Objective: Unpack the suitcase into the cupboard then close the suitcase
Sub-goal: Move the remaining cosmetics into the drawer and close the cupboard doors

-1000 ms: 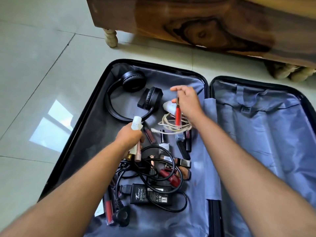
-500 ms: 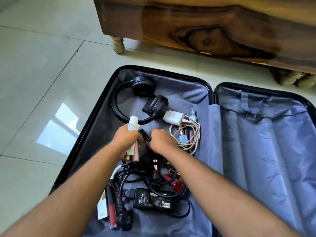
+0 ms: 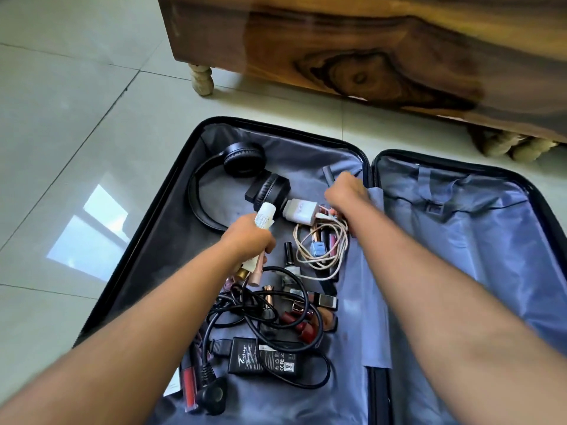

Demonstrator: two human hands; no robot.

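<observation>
Grey lining covers both halves of the open suitcase [image 3: 460, 240] on the tiled floor [image 3: 76, 118], its far edge close to the wooden cupboard [image 3: 368, 56]; the right half lies bare. In the crowded left half, the left hand [image 3: 250, 240] grips a white tube [image 3: 264, 214] with other slim cosmetics. The right hand [image 3: 346, 194], fingers curled, holds a dark stick [image 3: 329, 176] above the coiled cable [image 3: 322, 243], near the headphones [image 3: 239, 179].

Glossy floor tiles [image 3: 76, 118], cloth-lined suitcase [image 3: 460, 240]
</observation>
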